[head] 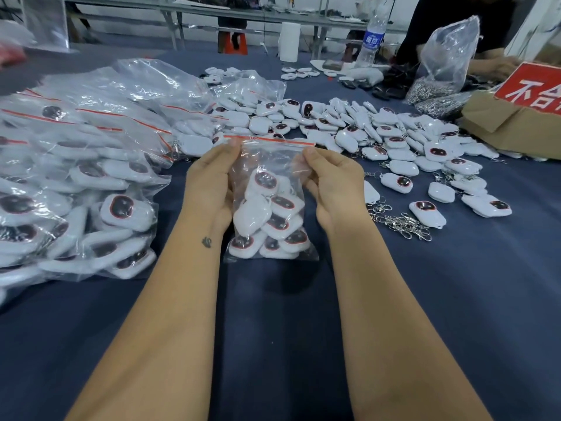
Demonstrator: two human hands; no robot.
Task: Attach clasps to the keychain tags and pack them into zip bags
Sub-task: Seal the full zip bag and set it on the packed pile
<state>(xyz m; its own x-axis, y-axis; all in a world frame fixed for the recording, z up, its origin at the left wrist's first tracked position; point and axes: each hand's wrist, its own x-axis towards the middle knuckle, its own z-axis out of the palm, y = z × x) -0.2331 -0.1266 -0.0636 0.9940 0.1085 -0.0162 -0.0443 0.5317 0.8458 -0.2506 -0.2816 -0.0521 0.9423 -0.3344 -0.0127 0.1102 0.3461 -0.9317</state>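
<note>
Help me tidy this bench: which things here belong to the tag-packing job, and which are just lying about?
Job:
- zip bag, pinched by left hand and right hand
- loose tags
- clasps
- packed bags

Lying about:
- water bottle
- paper roll
- cardboard box

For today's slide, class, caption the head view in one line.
Both hands pinch a filled zip bag near its seal.
</note>
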